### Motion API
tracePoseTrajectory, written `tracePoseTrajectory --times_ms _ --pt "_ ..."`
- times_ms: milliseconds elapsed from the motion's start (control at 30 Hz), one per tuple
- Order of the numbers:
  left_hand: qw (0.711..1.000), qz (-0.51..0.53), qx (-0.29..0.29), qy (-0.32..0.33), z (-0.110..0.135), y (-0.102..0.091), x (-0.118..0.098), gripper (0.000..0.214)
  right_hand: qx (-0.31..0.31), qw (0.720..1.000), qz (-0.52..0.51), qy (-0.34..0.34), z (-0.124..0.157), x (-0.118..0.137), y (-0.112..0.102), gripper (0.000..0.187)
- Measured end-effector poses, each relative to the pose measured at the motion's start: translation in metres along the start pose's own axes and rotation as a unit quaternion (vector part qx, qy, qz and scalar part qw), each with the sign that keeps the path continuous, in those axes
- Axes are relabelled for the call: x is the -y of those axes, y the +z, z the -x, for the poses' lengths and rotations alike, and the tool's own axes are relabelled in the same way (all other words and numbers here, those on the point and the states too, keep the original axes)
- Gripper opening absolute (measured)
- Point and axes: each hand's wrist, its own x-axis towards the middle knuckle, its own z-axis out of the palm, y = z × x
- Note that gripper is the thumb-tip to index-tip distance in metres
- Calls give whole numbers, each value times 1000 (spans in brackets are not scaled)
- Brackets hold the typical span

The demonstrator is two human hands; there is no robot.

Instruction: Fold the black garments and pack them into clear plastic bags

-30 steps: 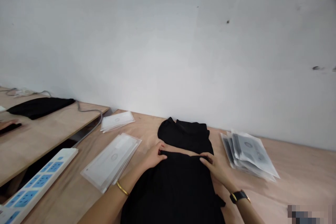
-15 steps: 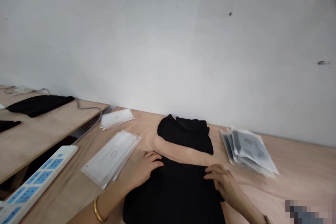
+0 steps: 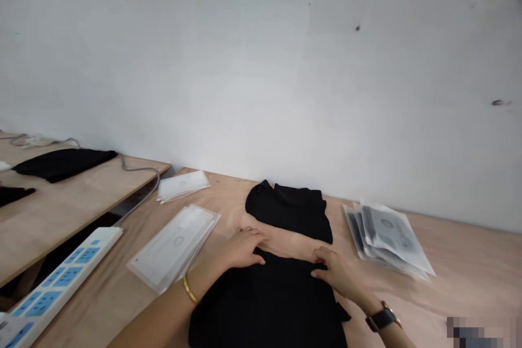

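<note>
A black garment (image 3: pixel 271 299) lies flat on the wooden table (image 3: pixel 460 277) in front of me. My left hand (image 3: pixel 243 248) rests on its far left corner, fingers extended and pressed flat on the cloth. At the far right corner, my right hand (image 3: pixel 336 270) lies with its fingers on the fabric edge, slightly curled. Just beyond both hands sits a second folded black garment (image 3: pixel 290 210). I wear a gold bangle on the left wrist and a dark watch on the right.
Clear plastic bags (image 3: pixel 175 244) lie stacked to the left, more (image 3: pixel 182 185) farther back. Filled bags (image 3: pixel 385 234) are piled at the right. A white and blue power strip (image 3: pixel 57 283) lies at the lower left. Another table (image 3: pixel 61 196) holds black cloth (image 3: pixel 63 163).
Both hands pulled the garment's far edge toward me, then slid forward again along the fabric to its far edge. The folded garment behind has not moved.
</note>
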Motion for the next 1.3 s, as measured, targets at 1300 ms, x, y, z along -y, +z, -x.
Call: tracePoseTrajectory --times_ms 1300 --pt "955 242 -61 -161 57 30 19 36 -147 989 -9 17 -8 -40 -16 10"
